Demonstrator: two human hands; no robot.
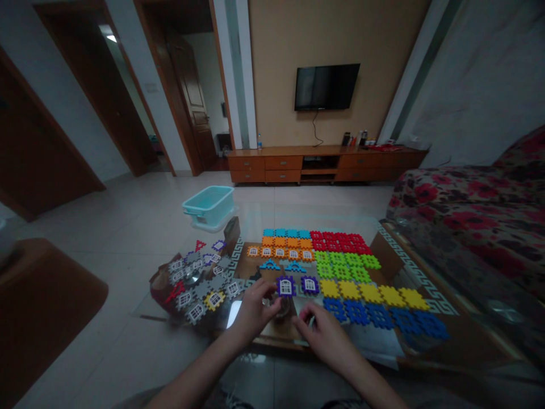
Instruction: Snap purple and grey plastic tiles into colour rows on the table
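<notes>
My left hand (254, 309) is over the near part of the glass table, thumb and index finger apart. Its index fingertip is at the left edge of a purple window tile (285, 286); whether it touches I cannot tell. A second purple window tile (309, 285) lies just to the right. Below that one is my right hand (320, 328), with fingers curled together; a small pale patch shows between them, and I cannot make out whether it is an object. Two light-blue arch pieces (269, 265) lie behind the purple tiles.
Orange (287, 242), red (340, 241), green (343, 266), yellow (369, 292) and blue tiles (378, 315) lie in rows on the glass table (264, 335). Mixed grey tiles (204, 289) lie loosely at left. Beyond is a turquoise bin (209, 205); a floral sofa (472, 210) stands at right.
</notes>
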